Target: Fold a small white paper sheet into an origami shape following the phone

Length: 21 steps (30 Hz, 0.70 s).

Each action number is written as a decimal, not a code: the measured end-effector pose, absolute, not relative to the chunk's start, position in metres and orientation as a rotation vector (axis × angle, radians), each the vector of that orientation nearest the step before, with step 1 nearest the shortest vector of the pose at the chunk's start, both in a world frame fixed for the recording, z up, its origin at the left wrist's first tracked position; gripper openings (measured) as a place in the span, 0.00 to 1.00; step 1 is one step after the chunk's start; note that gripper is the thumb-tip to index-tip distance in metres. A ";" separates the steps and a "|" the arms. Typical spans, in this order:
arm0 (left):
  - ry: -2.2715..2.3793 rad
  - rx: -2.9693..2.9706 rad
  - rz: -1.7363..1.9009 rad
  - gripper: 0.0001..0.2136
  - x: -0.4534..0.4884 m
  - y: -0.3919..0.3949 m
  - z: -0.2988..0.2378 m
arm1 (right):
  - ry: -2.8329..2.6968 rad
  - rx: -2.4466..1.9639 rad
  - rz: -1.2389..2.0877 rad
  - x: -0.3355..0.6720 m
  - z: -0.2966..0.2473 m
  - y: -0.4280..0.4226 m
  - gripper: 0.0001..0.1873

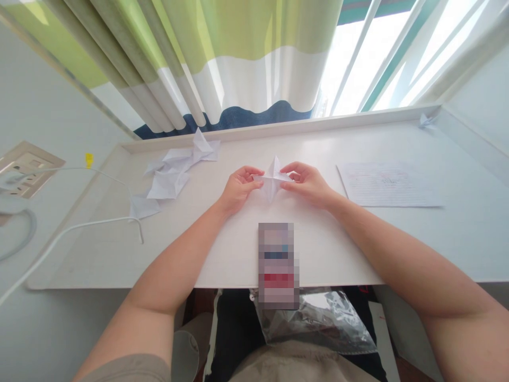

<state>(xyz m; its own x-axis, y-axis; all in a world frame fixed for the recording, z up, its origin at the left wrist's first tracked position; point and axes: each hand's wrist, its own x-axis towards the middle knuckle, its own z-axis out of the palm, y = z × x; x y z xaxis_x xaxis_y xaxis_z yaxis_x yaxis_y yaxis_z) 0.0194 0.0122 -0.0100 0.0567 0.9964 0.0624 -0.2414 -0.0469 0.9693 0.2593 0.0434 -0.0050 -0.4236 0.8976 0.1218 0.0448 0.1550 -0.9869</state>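
A small white folded paper shape (273, 179) with pointed tips is held between both hands just above the white desk (222, 249). My left hand (237, 188) pinches its left side with curled fingers. My right hand (308, 183) pinches its right side, thumb and fingers pressed together. Both forearms reach in from the lower corners of the view.
Several finished folded paper shapes (175, 172) lie at the back left of the desk. A printed sheet (389, 184) lies at the right. A blurred rectangular object (278, 265) rests on the front edge. A white cable (79, 225) runs along the left; a curtain (222, 63) hangs behind.
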 end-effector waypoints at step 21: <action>0.980 1.100 1.281 0.18 0.019 0.011 -0.009 | -1.637 -0.897 1.410 0.260 -0.007 0.045 0.21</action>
<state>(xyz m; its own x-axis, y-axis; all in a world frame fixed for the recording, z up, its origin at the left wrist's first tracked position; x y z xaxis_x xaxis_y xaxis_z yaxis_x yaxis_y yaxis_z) 0.0193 0.0114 -0.0094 0.0639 0.9971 0.0413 -0.2210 -0.0262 0.9749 0.2596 0.0447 -0.0073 -0.4457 0.8883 0.1110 0.0218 0.1348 -0.9906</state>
